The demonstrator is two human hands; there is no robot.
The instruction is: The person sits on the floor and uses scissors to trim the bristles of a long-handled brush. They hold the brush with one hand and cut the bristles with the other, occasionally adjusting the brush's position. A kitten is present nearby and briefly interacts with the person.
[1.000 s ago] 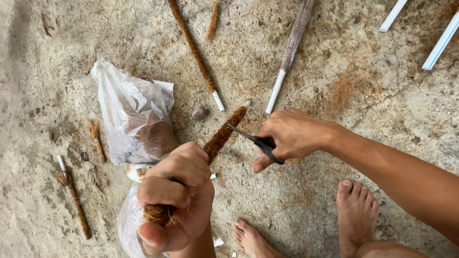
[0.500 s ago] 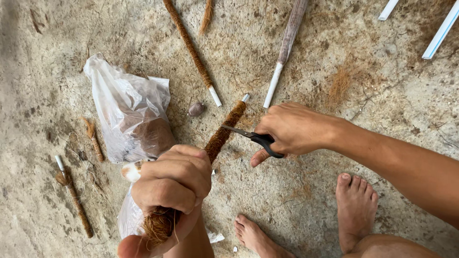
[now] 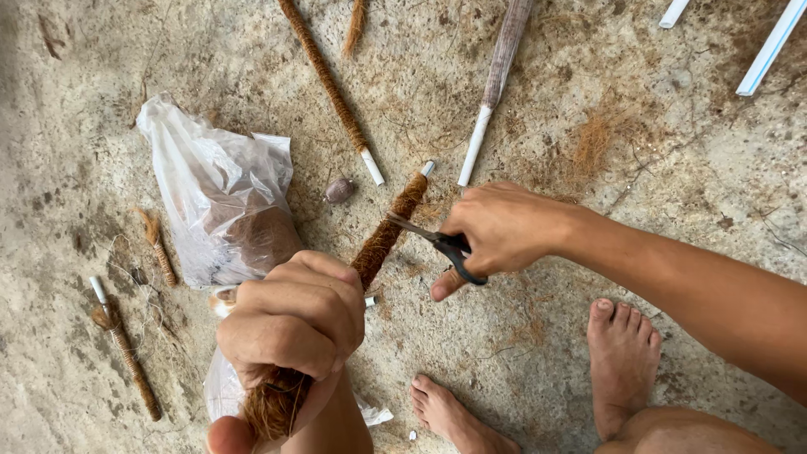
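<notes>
The left hand (image 3: 290, 324) is clenched around a brown coir-wrapped white stick (image 3: 382, 240), held slanted above the concrete floor (image 3: 689, 193). The right hand (image 3: 496, 227) grips black-handled scissors (image 3: 437, 242), blade tips touching the stick. A clear plastic bag (image 3: 218, 197) of fibre lies just beside.

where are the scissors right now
In the head view, the black-handled scissors are just right of centre, held in the right hand, blades touching the fibre-wrapped stick gripped by the left hand.

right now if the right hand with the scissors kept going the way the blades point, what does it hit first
Probably the fibre-wrapped stick held by the left hand: the scissors in the right hand point left at it, tips about touching, though depth is unclear.
</notes>
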